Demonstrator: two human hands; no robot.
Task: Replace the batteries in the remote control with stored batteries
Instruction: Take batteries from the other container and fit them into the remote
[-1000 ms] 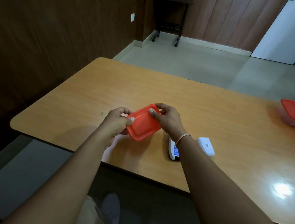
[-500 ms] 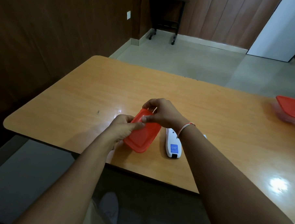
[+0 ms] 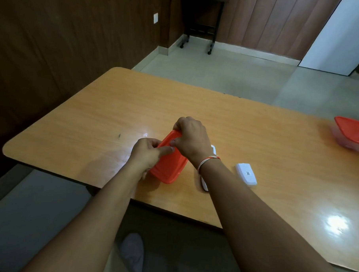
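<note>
Counter (image 3: 97, 120): glossy orange wood-grain top with rounded corners.
Left hand (image 3: 147, 153): fingers curled, gripping the near-left edge of the red lid, thumb laid on top.
Red lid (image 3: 169, 166): smooth plastic, rounded rectangle, held tilted between both hands, long axis running from near to far.
Right hand (image 3: 191, 136): fingers curled over the lid's far end, pinching it.
Remote control (image 3: 204, 183): white, mostly hidden under the right wrist, lying on the counter.
Battery cover (image 3: 246, 173): white, flat, right of the wrist.
Second container (image 3: 351, 134): red-lidded, far right of the right hand.
</note>
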